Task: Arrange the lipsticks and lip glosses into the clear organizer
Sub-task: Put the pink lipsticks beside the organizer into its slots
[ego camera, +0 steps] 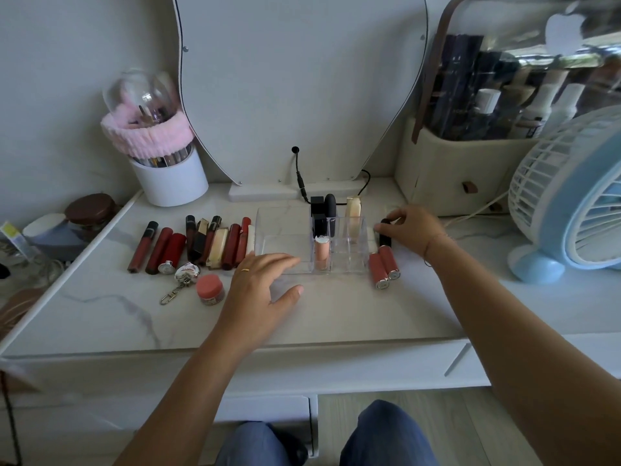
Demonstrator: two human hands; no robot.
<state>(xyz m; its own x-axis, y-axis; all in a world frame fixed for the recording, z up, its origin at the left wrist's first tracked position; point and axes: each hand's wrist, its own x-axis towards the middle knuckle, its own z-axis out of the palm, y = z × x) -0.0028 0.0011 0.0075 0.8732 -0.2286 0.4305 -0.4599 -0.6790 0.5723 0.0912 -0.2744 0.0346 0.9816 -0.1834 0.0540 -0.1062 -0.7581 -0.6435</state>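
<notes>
The clear organizer [279, 227] stands mid-table, with a black lipstick [317, 213], a dark rounded tube [331, 210], a cream-gold lipstick [353, 210] and a peach lip gloss [322, 252] upright in its slots. A row of red and dark lipsticks and glosses [201, 243] lies to its left. Two pink-red lipsticks [384, 265] lie to its right. My left hand [262, 284] rests on the organizer's front left edge, fingers spread. My right hand [411, 228] pinches a black lipstick [385, 235] just right of the organizer.
A pink-lidded jar [210, 290] and a keychain [181, 279] lie front left. A white brush cup [169, 178] with a pink band stands back left. A mirror base and cable [300, 183] sit behind. A cosmetics case [470, 163] and blue fan [578, 196] stand right.
</notes>
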